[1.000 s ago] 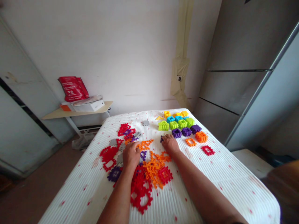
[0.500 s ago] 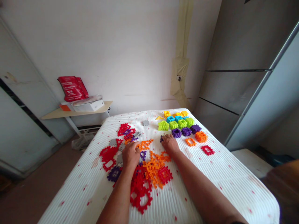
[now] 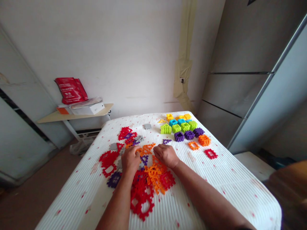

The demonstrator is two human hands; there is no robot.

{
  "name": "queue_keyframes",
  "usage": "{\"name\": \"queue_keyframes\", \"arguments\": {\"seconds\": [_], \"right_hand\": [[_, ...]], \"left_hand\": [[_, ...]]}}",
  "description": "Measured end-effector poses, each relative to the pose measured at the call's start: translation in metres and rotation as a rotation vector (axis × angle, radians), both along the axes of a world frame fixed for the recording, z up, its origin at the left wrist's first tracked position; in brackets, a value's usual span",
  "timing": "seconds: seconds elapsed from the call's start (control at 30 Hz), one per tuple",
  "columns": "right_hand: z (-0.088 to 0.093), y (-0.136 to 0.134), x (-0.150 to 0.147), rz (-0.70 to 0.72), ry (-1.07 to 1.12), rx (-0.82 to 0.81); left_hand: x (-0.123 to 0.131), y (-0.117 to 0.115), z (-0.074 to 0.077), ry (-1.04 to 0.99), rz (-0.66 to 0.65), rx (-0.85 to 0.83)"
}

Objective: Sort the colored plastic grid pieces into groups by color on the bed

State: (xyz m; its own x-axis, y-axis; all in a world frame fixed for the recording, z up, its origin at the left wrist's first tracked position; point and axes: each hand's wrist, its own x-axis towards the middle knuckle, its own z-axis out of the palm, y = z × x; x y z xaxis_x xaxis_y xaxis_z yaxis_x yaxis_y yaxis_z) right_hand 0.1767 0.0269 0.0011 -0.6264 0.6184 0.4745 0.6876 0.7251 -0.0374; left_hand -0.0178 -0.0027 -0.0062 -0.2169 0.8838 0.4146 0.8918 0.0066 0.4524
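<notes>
My left hand [image 3: 130, 160] lies knuckles up on a heap of flat interlocking plastic tiles [image 3: 144, 179], red, orange, purple and grey, in the middle of the white quilted tabletop [image 3: 216, 185]. Its fingers curl down into the pieces, and what they hold is hidden. My right hand [image 3: 165, 155] rests just to its right on the orange tiles [image 3: 153, 172], fingers bent down and touching them. A small purple tile [image 3: 167, 141] lies free beyond the right hand.
Assembled cubes stand in rows at the far right: yellow [image 3: 169, 117], blue [image 3: 173, 122], green [image 3: 166, 129], purple [image 3: 179, 136], orange [image 3: 204, 140]. Single orange [image 3: 193, 145] and red [image 3: 211, 154] tiles lie near them. A side shelf [image 3: 74, 113] holds a red bag [image 3: 70, 90].
My right hand drew back left from the purple tile, leaving it on the cloth, and now sits on the orange tiles beside my left hand. The view shifted slightly.
</notes>
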Motion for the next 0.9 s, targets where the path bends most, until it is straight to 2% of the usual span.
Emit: {"name": "queue_keyframes", "arguments": {"seconds": [0.13,0.3,0.47,0.53,0.63,0.7,0.77,0.9], "right_hand": [[-0.001,-0.019,-0.012,0.162,-0.045,0.014],[0.0,-0.036,-0.02,0.263,-0.04,0.001],[-0.002,-0.044,-0.022,0.352,0.0,-0.012],[-0.004,-0.037,-0.018,0.309,0.035,-0.044],[-0.007,-0.016,-0.004,0.101,0.151,-0.148],[-0.009,0.0,0.006,-0.057,0.246,-0.228],[-0.01,0.011,0.012,-0.151,0.293,-0.291],[-0.008,0.009,0.005,-0.102,0.239,-0.364]], "left_hand": [[-0.005,-0.001,0.003,-0.038,0.039,0.03],[-0.015,-0.001,0.001,-0.178,0.076,0.142],[-0.045,-0.001,0.0,-0.523,0.213,0.279],[-0.06,-0.002,0.0,-0.662,0.3,0.356],[-0.076,-0.006,0.001,-0.777,0.391,0.45],[-0.079,-0.007,0.002,-0.8,0.415,0.471],[-0.076,-0.007,0.003,-0.8,0.408,0.465],[-0.064,-0.004,0.001,-0.736,0.332,0.404]]}}
